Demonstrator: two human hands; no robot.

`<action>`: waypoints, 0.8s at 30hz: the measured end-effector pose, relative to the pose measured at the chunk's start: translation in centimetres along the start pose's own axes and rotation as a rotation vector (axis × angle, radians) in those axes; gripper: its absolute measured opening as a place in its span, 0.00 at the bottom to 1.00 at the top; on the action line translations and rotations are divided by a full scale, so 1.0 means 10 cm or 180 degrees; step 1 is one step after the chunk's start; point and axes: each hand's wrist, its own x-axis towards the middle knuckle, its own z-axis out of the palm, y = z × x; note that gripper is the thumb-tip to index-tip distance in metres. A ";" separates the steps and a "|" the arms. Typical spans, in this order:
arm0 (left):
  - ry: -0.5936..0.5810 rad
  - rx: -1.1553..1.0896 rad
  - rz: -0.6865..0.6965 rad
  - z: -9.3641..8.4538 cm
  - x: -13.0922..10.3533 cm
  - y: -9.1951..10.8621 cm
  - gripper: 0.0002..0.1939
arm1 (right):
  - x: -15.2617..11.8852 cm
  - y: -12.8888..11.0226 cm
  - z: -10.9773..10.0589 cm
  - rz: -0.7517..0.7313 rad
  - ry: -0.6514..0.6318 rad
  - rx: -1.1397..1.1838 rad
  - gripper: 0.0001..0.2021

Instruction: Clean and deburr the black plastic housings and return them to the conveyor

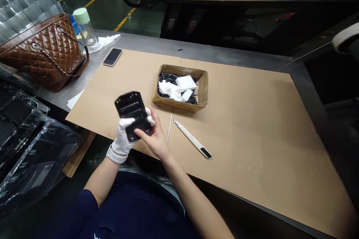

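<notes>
A black plastic part with slots and small holes is held up over the near left edge of the cardboard sheet. My left hand, in a white glove, grips it from the left and beneath, with white fingertips showing at its right side. My bare right hand holds the lower right corner, thumb on the face. To the right, a white craft knife lies on the cardboard. Beyond it stands an open box with small black pieces, white tissue and white blocks inside.
A phone lies at the cardboard's far left corner. Left of it are a brown quilted bag, a bottle with a green cap and clear trays. Plastic-wrapped black parts sit at lower left.
</notes>
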 end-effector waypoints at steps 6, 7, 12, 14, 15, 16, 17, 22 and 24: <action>-0.0311 -0.0107 0.0286 0.02 -0.02 -0.08 0.18 | -0.06 0.00 -0.02 -0.0113 -0.0144 -0.0830 0.42; -0.0257 -0.0134 0.0378 0.05 -0.02 -0.10 0.18 | -0.06 -0.01 -0.03 -0.0246 -0.0103 -0.1030 0.40; 0.0335 -0.0224 0.0558 0.18 -0.02 -0.13 0.16 | -0.07 0.01 0.00 -0.0811 0.0128 -0.1495 0.29; 0.0419 -0.0270 0.0540 0.21 -0.02 -0.11 0.16 | -0.06 0.03 0.02 -0.0853 0.0176 -0.1486 0.26; 0.0438 -0.0319 0.0528 0.23 -0.01 -0.09 0.16 | -0.05 0.04 0.03 -0.0879 0.0227 -0.1439 0.25; 0.0471 -0.0392 0.0519 0.24 0.00 -0.07 0.16 | -0.04 0.04 0.04 -0.0916 0.0293 -0.1362 0.24; 0.0502 -0.0488 0.0515 0.25 0.01 -0.05 0.16 | -0.03 0.05 0.05 -0.0954 0.0348 -0.1286 0.24; 0.0501 -0.1035 0.0255 0.24 0.12 0.03 0.17 | -0.08 0.01 0.06 -0.1125 0.0496 -0.1597 0.10; 0.0613 -0.1121 0.0051 0.19 0.17 0.06 0.16 | -0.13 -0.01 0.02 -0.1650 0.0508 -0.2010 0.10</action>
